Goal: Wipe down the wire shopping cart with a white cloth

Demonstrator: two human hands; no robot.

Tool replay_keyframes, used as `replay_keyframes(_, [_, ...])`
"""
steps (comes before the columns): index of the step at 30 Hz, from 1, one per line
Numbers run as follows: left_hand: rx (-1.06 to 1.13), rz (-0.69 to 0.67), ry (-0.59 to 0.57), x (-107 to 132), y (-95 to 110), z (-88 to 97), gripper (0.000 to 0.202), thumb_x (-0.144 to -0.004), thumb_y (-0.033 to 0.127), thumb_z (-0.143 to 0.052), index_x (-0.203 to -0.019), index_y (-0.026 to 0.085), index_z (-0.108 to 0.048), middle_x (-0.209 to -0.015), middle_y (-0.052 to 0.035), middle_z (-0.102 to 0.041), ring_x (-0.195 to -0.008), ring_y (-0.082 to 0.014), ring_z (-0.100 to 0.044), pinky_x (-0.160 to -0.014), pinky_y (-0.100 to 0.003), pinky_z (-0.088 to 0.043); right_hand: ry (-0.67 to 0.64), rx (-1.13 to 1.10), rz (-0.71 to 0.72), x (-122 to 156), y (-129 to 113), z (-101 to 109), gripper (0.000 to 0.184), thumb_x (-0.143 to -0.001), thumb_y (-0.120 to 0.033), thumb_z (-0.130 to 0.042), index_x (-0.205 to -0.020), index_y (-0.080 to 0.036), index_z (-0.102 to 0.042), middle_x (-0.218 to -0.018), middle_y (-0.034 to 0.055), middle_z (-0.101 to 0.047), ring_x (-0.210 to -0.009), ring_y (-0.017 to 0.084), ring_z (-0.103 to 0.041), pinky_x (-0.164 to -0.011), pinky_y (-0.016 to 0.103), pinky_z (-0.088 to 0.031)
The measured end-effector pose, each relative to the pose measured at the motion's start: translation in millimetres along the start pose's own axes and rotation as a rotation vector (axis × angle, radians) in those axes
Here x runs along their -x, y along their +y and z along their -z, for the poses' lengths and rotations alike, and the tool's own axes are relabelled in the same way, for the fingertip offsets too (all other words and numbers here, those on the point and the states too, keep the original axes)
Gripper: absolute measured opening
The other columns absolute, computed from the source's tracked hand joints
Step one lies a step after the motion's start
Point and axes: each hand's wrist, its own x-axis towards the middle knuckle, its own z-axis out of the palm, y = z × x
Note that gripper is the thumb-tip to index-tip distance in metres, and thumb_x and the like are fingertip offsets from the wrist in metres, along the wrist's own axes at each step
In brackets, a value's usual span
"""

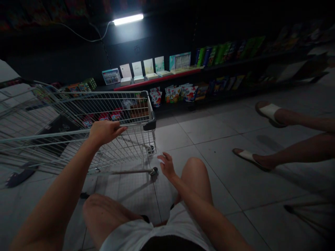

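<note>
I am crouched low on a tiled floor, both knees in view. My left hand [104,131] rests on the side rim of a wire shopping cart [78,104], fingers stretched forward over the wire, holding nothing that I can see. My right hand [165,164] hangs free above the floor beside my right knee [195,167], fingers loosely spread and empty. It is close to the cart's front wheel [154,170]. Inside the cart lie a dark flat package and some colourful packets, dim in the low light.
Another person's legs in white sandals [269,113] stand on the tiles at right. A low dark shelf [167,77] along the back carries cards, boxed sets and snack bags. A tube lamp [128,19] glows above. A dark object lies on the floor at left.
</note>
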Motion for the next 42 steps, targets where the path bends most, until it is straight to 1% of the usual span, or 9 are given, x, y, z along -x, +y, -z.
replay_keyframes(7, [0.008,0.003,0.023,0.1,-0.6,-1.6,0.065,-0.092,0.071,-0.023,-0.079,0.025,-0.066,-0.077,-0.0063,-0.072,-0.071,-0.0236,-0.065,-0.055,-0.031,-0.022,-0.083,-0.035,-0.003,-10.3,-27.6,-11.8,0.049,-0.070,-0.001,-0.048,-0.111,-0.019,-0.071,-0.129,0.0138,-0.057,-0.127,0.027,-0.049,-0.110,0.050,-0.039])
replay_keyframes(13, [0.029,-0.029,0.052,8.4,-8.6,-0.9,0.066,-0.092,0.071,-0.021,-0.070,0.023,-0.060,-0.068,-0.0044,-0.066,-0.065,-0.0197,-0.061,-0.055,-0.030,-0.020,-0.181,-0.212,0.018,-30.6,-27.8,21.3,0.042,-0.062,0.001,-0.049,-0.089,-0.019,-0.075,-0.109,0.0096,-0.065,-0.109,0.023,-0.059,-0.100,0.044,-0.048])
replay_keyframes(19, [0.052,-0.032,0.042,20.5,-15.5,-0.4,0.064,-0.093,0.070,-0.022,-0.066,0.023,-0.057,-0.065,-0.0034,-0.064,-0.063,-0.0180,-0.059,-0.055,-0.029,-0.020,0.339,-0.292,-0.017,-80.9,-95.6,84.9,0.042,-0.077,-0.007,-0.047,-0.110,-0.021,-0.068,-0.119,0.0097,-0.055,-0.114,0.022,-0.055,-0.100,0.040,-0.049])
replay_keyframes(22, [0.061,-0.042,0.054,25.4,-15.8,0.3,0.064,-0.093,0.069,-0.022,-0.067,0.022,-0.057,-0.066,-0.0036,-0.064,-0.063,-0.0178,-0.058,-0.056,-0.029,-0.021,0.304,-0.208,0.338,-110.5,-134.8,101.9,0.038,-0.084,-0.011,-0.051,-0.113,-0.026,-0.069,-0.132,0.0080,-0.051,-0.121,0.023,-0.051,-0.107,0.042,-0.045])
replay_keyframes(25, [0.072,-0.055,0.057,28.9,-18.1,0.5,0.063,-0.094,0.067,-0.023,-0.067,0.022,-0.058,-0.067,-0.0039,-0.065,-0.064,-0.0179,-0.059,-0.056,-0.029,-0.022,0.223,-0.079,0.573,-138.0,-138.0,106.0,0.030,-0.087,-0.013,-0.052,-0.102,-0.030,-0.072,-0.125,0.0052,-0.056,-0.114,0.021,-0.053,-0.106,0.041,-0.043])
replay_keyframes(30, [0.080,-0.056,0.036,29.2,-21.6,2.7,0.064,-0.094,0.067,-0.023,-0.067,0.022,-0.060,-0.065,-0.0039,-0.064,-0.064,-0.0183,-0.058,-0.056,-0.029,-0.024,0.325,-0.096,0.314,-159.1,-121.0,123.5,0.037,-0.081,-0.007,-0.048,-0.105,-0.025,-0.070,-0.122,0.0078,-0.055,-0.117,0.026,-0.051,-0.104,0.046,-0.042])
replay_keyframes(32, [0.065,-0.098,0.045,26.3,-13.2,6.0,0.065,-0.095,0.067,-0.024,-0.067,0.022,-0.061,-0.070,-0.0053,-0.067,-0.072,-0.0203,-0.060,-0.059,-0.030,-0.030,0.310,-0.082,0.355,-162.3,-128.4,133.5,0.039,-0.082,-0.008,-0.047,-0.108,-0.026,-0.069,-0.122,0.0074,-0.055,-0.119,0.026,-0.051,-0.104,0.045,-0.042])
replay_keyframes(36, [0.092,-0.212,0.127,18.3,27.8,15.7,0.050,-0.095,0.060,-0.037,-0.093,0.019,-0.067,-0.094,-0.0092,-0.073,-0.092,-0.0245,-0.062,-0.076,-0.033,-0.041,-0.027,-0.038,0.667,-190.1,-142.3,143.2,0.037,-0.082,-0.007,-0.050,-0.105,-0.027,-0.070,-0.122,0.0043,-0.058,-0.117,0.021,-0.053,-0.104,0.041,-0.042])
replay_keyframes(42, [0.072,-0.155,0.083,9.6,70.4,22.4,0.043,-0.090,0.055,-0.050,-0.107,0.018,-0.064,-0.103,-0.0132,-0.071,-0.094,-0.0266,-0.065,-0.074,-0.034,-0.043,-0.075,-0.008,0.547,-254.4,-121.5,144.8,0.043,-0.074,-0.001,-0.049,-0.102,-0.025,-0.073,-0.115,0.0032,-0.061,-0.114,0.020,-0.054,-0.105,0.041,-0.041])
